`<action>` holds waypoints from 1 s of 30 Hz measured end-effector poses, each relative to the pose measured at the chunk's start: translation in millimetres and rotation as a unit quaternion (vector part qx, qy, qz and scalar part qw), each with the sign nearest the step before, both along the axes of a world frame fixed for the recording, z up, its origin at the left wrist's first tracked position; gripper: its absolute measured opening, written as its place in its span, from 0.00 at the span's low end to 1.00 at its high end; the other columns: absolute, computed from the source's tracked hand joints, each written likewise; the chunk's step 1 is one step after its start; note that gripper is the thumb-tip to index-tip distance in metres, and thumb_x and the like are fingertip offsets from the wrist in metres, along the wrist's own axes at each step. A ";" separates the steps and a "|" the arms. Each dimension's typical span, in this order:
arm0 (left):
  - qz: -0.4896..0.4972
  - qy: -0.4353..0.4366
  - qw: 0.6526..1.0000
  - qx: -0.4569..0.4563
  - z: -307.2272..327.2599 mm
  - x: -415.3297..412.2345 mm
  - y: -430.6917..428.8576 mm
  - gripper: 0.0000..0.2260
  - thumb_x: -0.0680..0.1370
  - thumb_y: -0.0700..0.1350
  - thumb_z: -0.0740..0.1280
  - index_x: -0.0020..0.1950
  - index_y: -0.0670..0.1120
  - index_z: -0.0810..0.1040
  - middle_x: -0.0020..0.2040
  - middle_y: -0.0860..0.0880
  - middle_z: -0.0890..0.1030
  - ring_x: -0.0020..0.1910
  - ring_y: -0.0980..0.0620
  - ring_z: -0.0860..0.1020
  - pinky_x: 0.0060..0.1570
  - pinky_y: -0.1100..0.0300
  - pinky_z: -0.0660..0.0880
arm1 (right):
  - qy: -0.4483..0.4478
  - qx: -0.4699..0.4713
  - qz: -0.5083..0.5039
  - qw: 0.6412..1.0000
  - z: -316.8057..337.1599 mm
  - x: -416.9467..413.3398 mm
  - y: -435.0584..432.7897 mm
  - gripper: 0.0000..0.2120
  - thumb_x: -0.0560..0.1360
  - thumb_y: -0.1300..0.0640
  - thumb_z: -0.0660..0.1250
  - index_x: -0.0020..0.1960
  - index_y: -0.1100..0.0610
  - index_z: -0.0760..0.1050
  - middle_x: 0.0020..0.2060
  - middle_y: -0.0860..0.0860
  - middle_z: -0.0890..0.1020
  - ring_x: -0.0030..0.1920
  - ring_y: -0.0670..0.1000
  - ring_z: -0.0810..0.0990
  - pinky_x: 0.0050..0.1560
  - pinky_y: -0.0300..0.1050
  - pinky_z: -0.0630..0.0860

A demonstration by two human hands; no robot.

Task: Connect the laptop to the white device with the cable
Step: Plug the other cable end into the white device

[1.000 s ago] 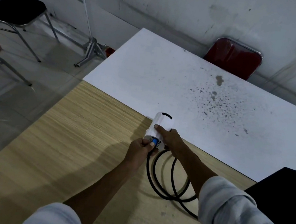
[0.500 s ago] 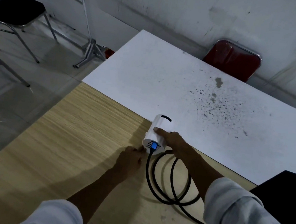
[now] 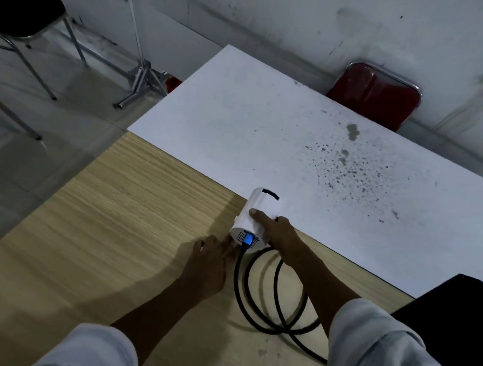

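One cam only, head-worn, wide-angle. Looks fwd and down from above the near edge of the desk [image 3: 116, 229], tilted slightly. Close range: both forearms enter from bottom of frame, hands mid-frame. Faces the far wall [image 3: 311, 17]; floor [image 3: 45, 138] and black chair [image 3: 16, 13] far left, red chair [image 3: 374, 95] far right behind desk. No 2nd view, so no overlap.

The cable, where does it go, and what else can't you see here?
- Cable: in the head view its far end slips behind the right sleeve, so where it goes is hidden.
- Laptop: maybe the black shape cut off by the right edge; cannot tell.
- White device: the right hand covers its right side.
- Blue plug: too small to tell if it is fully in.
- Left hand: palm down, underside hidden.
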State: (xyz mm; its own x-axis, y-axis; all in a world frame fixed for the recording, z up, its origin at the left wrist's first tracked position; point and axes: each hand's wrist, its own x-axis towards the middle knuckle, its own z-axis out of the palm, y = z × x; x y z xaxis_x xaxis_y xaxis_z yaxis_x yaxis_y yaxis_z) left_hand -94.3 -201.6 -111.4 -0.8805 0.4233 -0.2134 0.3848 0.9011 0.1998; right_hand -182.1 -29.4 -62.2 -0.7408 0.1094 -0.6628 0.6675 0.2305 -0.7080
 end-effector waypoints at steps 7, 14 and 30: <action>-0.020 -0.034 0.998 -0.054 6.3 -5.9 -4.1 0.36 0.59 0.48 0.74 0.65 0.52 0.65 0.62 0.48 0.80 0.50 0.40 0.80 0.45 0.44 0.77 | 0.053 0.001 -0.008 0.999 -0.9 8.6 -2.6 0.33 0.64 0.40 0.76 0.59 0.60 0.73 0.51 0.54 0.82 0.49 0.53 0.82 0.44 0.47 0.82; -0.041 -0.045 0.994 -0.087 5.0 -4.8 -7.9 0.39 0.56 0.47 0.75 0.66 0.52 0.66 0.63 0.47 0.80 0.47 0.38 0.81 0.43 0.42 0.78 | 0.161 0.014 0.001 0.987 -6.4 25.8 -7.9 0.33 0.68 0.48 0.77 0.65 0.56 0.64 0.58 0.52 0.75 0.58 0.52 0.76 0.56 0.52 0.79; -0.050 -0.034 0.993 -0.106 1.7 -11.6 -15.4 0.36 0.58 0.45 0.75 0.64 0.54 0.67 0.62 0.49 0.81 0.48 0.40 0.81 0.42 0.44 0.78 | 0.193 0.006 0.049 0.980 -4.9 26.0 -8.5 0.39 0.69 0.53 0.77 0.66 0.52 0.52 0.65 0.53 0.67 0.63 0.53 0.71 0.59 0.51 0.77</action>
